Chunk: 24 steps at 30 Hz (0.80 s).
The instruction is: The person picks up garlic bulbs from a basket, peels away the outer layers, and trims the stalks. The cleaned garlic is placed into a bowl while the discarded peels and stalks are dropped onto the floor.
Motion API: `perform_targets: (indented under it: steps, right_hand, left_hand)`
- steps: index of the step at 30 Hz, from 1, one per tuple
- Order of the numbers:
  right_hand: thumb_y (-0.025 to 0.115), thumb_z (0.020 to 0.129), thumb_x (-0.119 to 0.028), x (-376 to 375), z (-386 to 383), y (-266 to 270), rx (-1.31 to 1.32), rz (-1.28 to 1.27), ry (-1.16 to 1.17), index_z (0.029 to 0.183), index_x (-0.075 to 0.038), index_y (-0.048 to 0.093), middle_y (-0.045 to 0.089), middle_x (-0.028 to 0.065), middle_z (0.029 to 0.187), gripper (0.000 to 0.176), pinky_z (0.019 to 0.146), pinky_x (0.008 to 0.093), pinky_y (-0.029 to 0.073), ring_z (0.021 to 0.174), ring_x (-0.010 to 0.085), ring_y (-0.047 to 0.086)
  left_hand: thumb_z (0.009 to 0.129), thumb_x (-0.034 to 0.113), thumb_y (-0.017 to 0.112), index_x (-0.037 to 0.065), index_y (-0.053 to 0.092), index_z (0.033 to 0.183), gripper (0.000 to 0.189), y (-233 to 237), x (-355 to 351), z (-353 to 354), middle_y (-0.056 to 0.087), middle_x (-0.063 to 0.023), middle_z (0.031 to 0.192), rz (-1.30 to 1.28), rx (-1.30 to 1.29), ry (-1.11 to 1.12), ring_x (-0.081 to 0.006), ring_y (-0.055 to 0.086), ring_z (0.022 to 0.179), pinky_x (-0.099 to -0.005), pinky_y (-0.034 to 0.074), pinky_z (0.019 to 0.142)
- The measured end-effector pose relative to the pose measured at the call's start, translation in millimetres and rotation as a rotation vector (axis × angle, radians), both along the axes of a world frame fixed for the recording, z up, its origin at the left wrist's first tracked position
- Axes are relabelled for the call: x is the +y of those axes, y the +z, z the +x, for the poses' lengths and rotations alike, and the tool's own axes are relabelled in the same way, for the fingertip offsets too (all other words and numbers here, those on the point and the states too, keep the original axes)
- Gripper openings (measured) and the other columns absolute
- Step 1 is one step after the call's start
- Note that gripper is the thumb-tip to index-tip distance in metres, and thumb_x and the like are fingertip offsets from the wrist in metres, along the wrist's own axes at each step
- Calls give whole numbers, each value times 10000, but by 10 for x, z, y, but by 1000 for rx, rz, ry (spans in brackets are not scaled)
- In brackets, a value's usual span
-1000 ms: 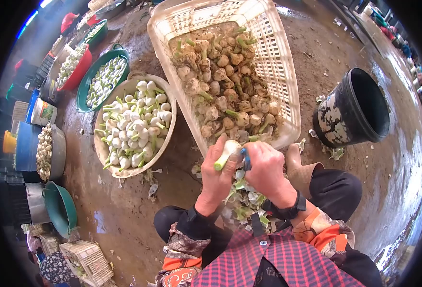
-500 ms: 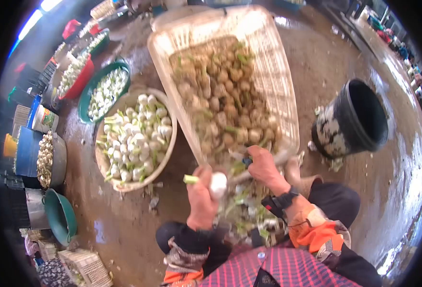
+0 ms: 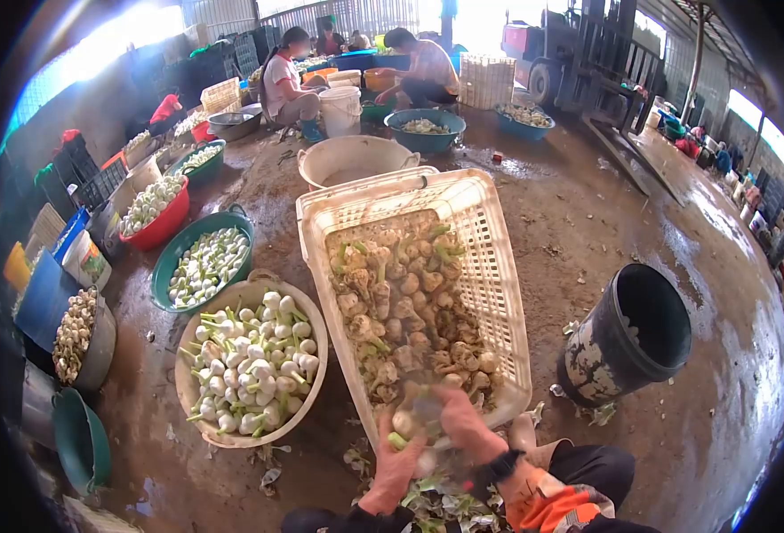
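Note:
My left hand (image 3: 394, 469) is closed around a garlic bulb (image 3: 405, 421) with a cut green stem, at the near edge of a cream plastic basket (image 3: 490, 258). Just beside it, my right hand (image 3: 466, 425) is curled and blurred, and whatever it grips is too smeared to name. Unpeeled, soil-brown garlic bulbs (image 3: 414, 293) fill much of the basket. To the left, a round cream tub (image 3: 319, 373) holds clean white garlic bulbs (image 3: 254, 360) with green stems. Peeled skins and leaf scraps (image 3: 450, 506) lie below my hands.
On the right stands a tilted black bucket (image 3: 588, 351). A green basin (image 3: 245, 258) and a red basin (image 3: 179, 209) of garlic line the left. Behind the basket is a cream tub (image 3: 356, 155). Farther back, people (image 3: 419, 67) sit near a forklift (image 3: 579, 58).
The view has tilted up, showing people and a forklift at the back. My hands have come closer together at the basket's near edge; the left held a white bulb before.

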State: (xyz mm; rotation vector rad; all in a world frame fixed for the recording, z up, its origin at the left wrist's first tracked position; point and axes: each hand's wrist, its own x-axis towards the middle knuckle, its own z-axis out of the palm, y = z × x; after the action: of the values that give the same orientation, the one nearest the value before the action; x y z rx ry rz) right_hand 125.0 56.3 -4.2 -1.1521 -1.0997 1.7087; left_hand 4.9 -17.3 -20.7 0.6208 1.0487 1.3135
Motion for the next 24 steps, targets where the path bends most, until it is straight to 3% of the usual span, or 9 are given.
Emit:
perform_targets:
  steps: [1,4,8,11,14,16,18,22,24]
  right_hand:
    - [530,814,83,-157,-22,36,115,12,-40,1066,4,611,629,49,1014,276,795,239,458,898,121,565]
    - [594,856,-14,-370,-199,28,280,-23,-209,1118,25,580,606,20,1034,266,811,225,449,919,94,542]
    - [598,868,-50,-509,-273,-52,231,31,-252,1145,27,563,597,7,1004,290,785,214,438,888,74,512]
    - [568,877,-41,-564,-111,93,144,136,-111,1145,7,567,605,14,975,272,766,214,436,864,70,510]
    - [531,885,-24,-595,30,195,-14,236,-25,1143,-12,568,610,21,948,261,761,215,438,853,65,515]
    - [517,890,-21,-601,82,111,-141,362,-6,1145,-21,564,612,25,940,258,758,217,440,850,61,517]
    - [533,882,-18,-602,117,106,-47,258,-73,1128,-14,572,616,16,929,249,761,215,441,848,60,521]
    - [574,854,1,-621,11,113,47,173,-212,1044,5,619,635,-3,886,195,723,212,458,807,60,544]
    - [587,846,8,-674,27,100,95,148,-252,1013,12,638,642,-7,871,175,702,213,467,785,60,556]
  left_hand:
    - [833,14,634,38,428,1284,496,9,11,-22,547,-93,1137,36,-21,-20,-152,577,947,-280,499,812]
    - [767,75,694,40,478,1224,507,6,-18,-32,586,-123,1021,305,745,133,-197,590,904,-303,487,763]
    - [675,83,740,3,540,1148,520,97,-28,-70,598,-181,977,562,1037,197,-289,611,865,-337,487,762]
    - [679,84,760,-17,547,1140,517,143,-62,-123,622,-139,980,477,792,96,-222,624,861,-311,498,754]
    - [696,-15,739,-42,520,1194,544,197,-59,-166,618,-88,1050,189,308,-41,-127,592,924,-272,498,814]
    - [716,-17,738,-61,499,1216,557,245,-66,-197,611,-88,1075,226,362,-92,-118,586,935,-255,497,824]
    - [703,0,753,-56,499,1219,577,240,-90,-178,609,-91,1079,200,321,-130,-119,584,935,-264,501,815]
    - [682,22,768,-48,491,1235,622,201,-93,-133,596,-100,1097,617,1058,99,-120,574,951,-266,498,798]
    - [678,46,779,-51,497,1224,622,138,-134,-116,597,-106,1083,525,811,31,-145,595,897,-284,509,780]
